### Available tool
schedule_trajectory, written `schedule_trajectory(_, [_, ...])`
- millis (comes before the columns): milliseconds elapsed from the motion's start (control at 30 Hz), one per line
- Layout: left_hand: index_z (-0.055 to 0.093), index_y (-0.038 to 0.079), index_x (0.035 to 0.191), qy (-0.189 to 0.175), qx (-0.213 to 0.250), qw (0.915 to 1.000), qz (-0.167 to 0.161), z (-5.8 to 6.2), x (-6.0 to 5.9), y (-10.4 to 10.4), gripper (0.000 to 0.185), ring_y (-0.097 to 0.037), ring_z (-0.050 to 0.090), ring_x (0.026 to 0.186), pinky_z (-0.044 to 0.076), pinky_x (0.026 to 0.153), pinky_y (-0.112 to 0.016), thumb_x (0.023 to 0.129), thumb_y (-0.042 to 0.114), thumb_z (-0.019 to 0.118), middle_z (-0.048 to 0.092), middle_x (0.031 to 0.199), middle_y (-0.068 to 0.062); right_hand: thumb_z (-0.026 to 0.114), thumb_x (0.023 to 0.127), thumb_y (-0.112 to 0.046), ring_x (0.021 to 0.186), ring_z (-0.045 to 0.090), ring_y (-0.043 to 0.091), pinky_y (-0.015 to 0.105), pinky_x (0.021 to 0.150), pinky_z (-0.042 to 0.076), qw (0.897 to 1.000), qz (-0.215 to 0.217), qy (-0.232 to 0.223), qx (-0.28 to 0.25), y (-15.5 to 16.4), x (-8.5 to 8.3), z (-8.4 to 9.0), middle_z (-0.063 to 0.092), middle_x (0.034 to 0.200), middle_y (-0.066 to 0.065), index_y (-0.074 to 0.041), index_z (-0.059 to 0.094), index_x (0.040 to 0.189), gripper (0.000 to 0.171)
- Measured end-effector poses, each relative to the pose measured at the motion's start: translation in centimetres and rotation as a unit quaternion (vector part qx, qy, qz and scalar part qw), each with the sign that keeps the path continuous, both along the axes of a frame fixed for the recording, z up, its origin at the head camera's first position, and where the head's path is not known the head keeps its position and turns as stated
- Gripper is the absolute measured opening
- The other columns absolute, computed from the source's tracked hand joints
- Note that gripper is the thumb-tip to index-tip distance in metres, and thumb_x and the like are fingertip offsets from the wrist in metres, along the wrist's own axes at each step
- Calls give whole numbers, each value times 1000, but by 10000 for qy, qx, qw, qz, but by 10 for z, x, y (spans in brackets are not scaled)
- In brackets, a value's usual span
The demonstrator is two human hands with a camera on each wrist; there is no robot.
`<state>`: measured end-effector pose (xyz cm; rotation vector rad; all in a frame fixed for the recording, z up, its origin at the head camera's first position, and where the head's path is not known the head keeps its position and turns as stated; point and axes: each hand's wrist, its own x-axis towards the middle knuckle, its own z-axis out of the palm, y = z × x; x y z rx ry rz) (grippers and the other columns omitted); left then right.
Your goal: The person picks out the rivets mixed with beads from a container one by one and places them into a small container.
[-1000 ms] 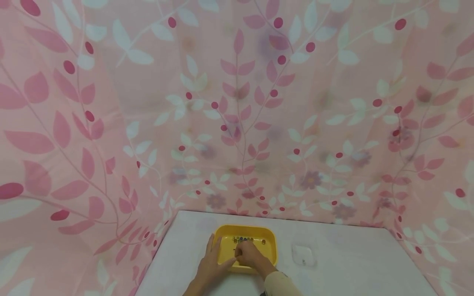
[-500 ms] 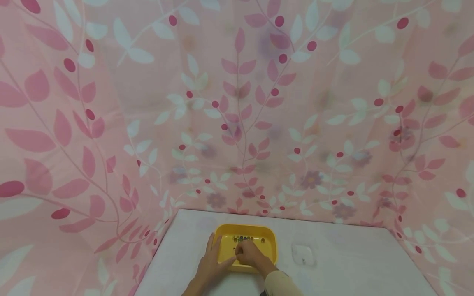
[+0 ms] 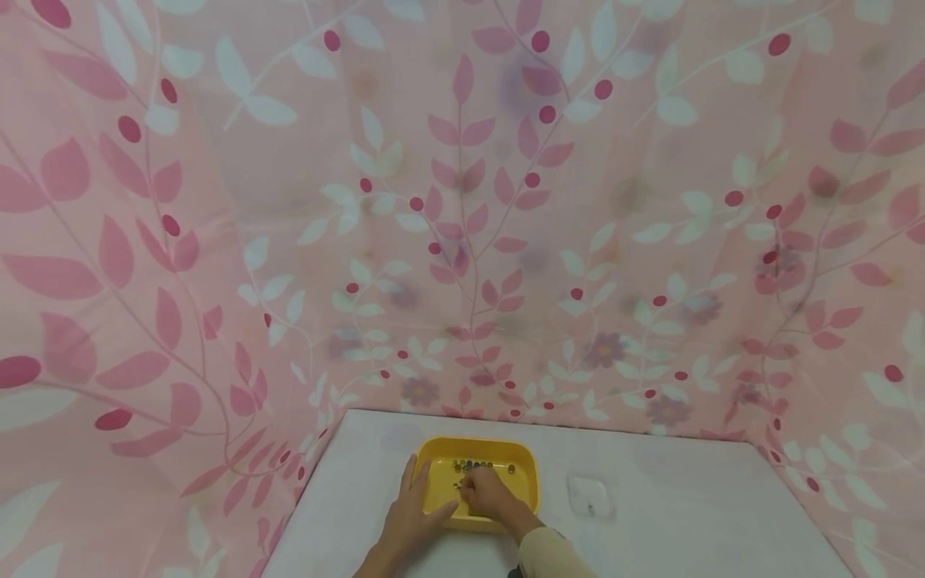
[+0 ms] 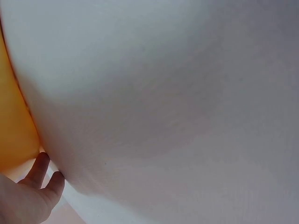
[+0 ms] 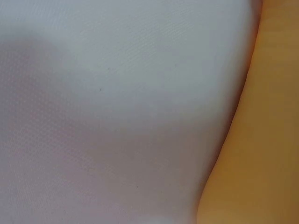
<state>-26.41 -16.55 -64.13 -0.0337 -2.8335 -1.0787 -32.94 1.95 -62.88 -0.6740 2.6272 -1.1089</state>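
Observation:
A yellow tray (image 3: pixel 536 482) with rounded corners lies on the white table. Across its far part are several small glassy marbles (image 3: pixel 470 465) bunched in a row, and a single marble (image 3: pixel 511 468) sits apart to the right. My left hand (image 3: pixel 413 518) rests along the tray's left side, fingers stretched and thumb out toward the near rim. In the left wrist view its fingertips (image 4: pixel 43 158) are right at the yellow wall. My right hand (image 3: pixel 490 491) reaches over the near rim into the tray with fingers curled downward; I cannot tell whether they pinch a marble.
To the right of the tray is a small clear plastic dish (image 3: pixel 590 496) with a tiny object in it. Pink leaf-patterned cloth (image 3: pixel 462 241) surrounds the white table (image 3: pixel 686 514) at the back and sides.
The right hand's fingers have shifted very slightly, and small pieces beside them at the left show a little more. The left hand stays at the tray's side.

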Motion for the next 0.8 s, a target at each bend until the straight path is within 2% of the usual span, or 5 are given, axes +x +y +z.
schedule_trajectory(167, [34, 12, 154, 1, -18, 10000, -22, -2, -1, 0, 95, -36, 62, 107, 51, 88, -58, 82, 64, 68, 11, 165, -16, 61, 92, -9, 73, 52, 11, 25, 59, 42, 9990, -207, -338, -182, 6, -1, -1, 58, 77, -4, -9, 67, 82, 12])
schedule_trajectory(267, [34, 12, 154, 43, -36, 10000, -15, -3, -1, -1, 95, -36, 62, 105, 52, 86, -57, 82, 63, 68, 12, 165, -16, 60, 93, -8, 72, 53, 11, 26, 58, 42, 9983, -218, -386, -367, 10, -1, 1, 59, 79, -1, -6, 68, 83, 13])
schedule_trajectory(500, [35, 13, 154, 22, 31, 10000, 50, -3, -3, -3, 94, -39, 60, 111, 50, 90, -60, 82, 62, 69, 12, 165, -16, 59, 97, -15, 79, 53, 12, 28, 69, 45, 9957, -574, -517, -505, 11, -3, 10, 63, 85, -4, -8, 72, 93, 15])
schedule_trajectory(633, [35, 12, 154, -14, 54, 10000, 64, -4, -4, -1, 94, -38, 60, 111, 50, 90, -61, 82, 62, 69, 12, 164, -16, 61, 98, -16, 76, 55, 12, 26, 66, 46, 9930, -676, -578, -779, 11, -1, 16, 65, 84, -1, -6, 71, 94, 14])
schedule_trajectory(800, [34, 11, 154, 16, 57, 10000, 48, -3, -2, 0, 95, -38, 61, 110, 50, 89, -61, 82, 63, 68, 11, 165, -16, 63, 97, -15, 72, 60, 12, 23, 62, 51, 9903, -604, -419, -1182, 11, -1, 22, 68, 83, 2, -2, 71, 98, 15])
